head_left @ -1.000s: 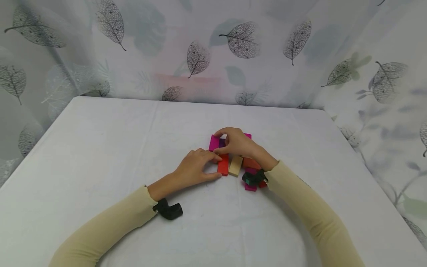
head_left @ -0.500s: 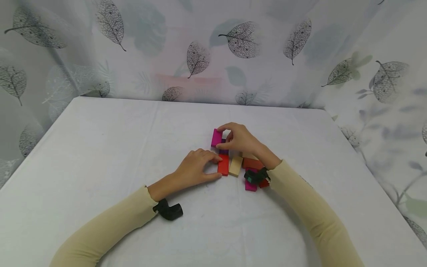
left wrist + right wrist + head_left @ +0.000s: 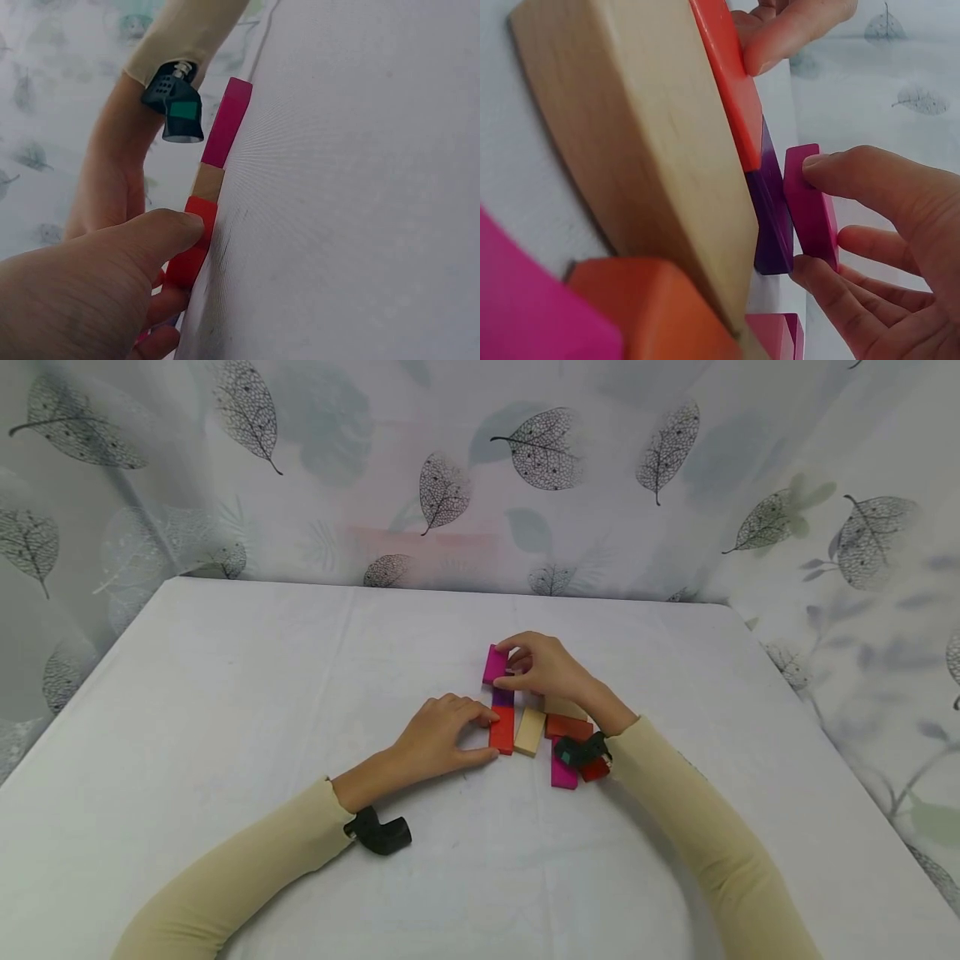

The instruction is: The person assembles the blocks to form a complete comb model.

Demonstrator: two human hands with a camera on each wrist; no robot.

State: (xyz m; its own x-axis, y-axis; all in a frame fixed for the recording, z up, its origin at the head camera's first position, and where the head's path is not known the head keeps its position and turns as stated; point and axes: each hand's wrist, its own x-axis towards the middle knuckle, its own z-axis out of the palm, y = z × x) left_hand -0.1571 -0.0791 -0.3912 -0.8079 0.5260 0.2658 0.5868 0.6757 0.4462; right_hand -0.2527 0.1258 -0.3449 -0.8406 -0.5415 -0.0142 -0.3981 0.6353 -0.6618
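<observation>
In the head view my left hand (image 3: 435, 735) holds a red block (image 3: 502, 732) on the table, thumb at its near end and forefinger on its far part. The left wrist view shows the thumb pressed on this red block (image 3: 190, 247). My right hand (image 3: 551, 670) pinches a magenta block (image 3: 495, 665) between thumb and fingers. A purple block (image 3: 503, 697) lies end to end with the red one, just beyond it. In the right wrist view the held magenta block (image 3: 810, 202) stands close beside the purple block (image 3: 772, 217), slightly tilted.
A pale wooden block (image 3: 530, 732) lies right of the red one. Under and near my right wrist are another pale block (image 3: 564, 707), an orange block (image 3: 568, 727), a magenta block (image 3: 562, 772) and a second red block (image 3: 595, 769). Leaf-patterned curtain (image 3: 450, 485) hangs behind the white table (image 3: 262, 660).
My right hand has carried the magenta block away from the purple block's left side, farther back and to the right, to its far end. The left hand and red block have stayed put.
</observation>
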